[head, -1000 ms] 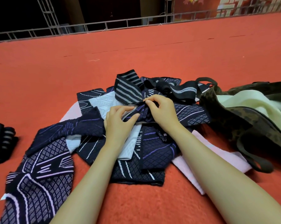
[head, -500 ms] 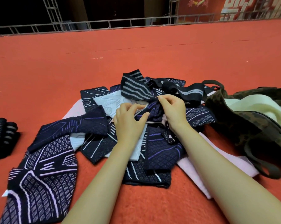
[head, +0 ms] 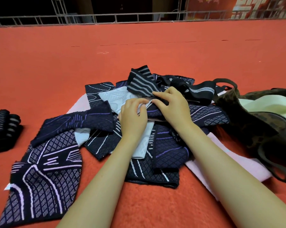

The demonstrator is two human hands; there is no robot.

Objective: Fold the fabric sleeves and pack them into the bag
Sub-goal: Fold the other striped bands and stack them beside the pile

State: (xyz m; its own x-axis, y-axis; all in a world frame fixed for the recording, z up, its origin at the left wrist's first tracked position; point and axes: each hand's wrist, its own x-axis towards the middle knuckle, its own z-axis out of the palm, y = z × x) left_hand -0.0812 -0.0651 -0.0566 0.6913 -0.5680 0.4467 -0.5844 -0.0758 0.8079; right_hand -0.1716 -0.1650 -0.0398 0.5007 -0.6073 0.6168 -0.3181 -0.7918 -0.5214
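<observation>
Left hand (head: 133, 115): I'm curling its fingers onto the dark purple-lined sleeve (head: 153, 111) atop the pile, mid-carpet.
Right hand (head: 173, 104): I'm pinching the same sleeve's edge; I'm aiming to free it before folding.
Bag (head: 247, 122): lying open by the carpet's right edge.

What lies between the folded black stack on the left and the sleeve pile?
Head view: bare red carpet separates the stack from the pile.
</observation>
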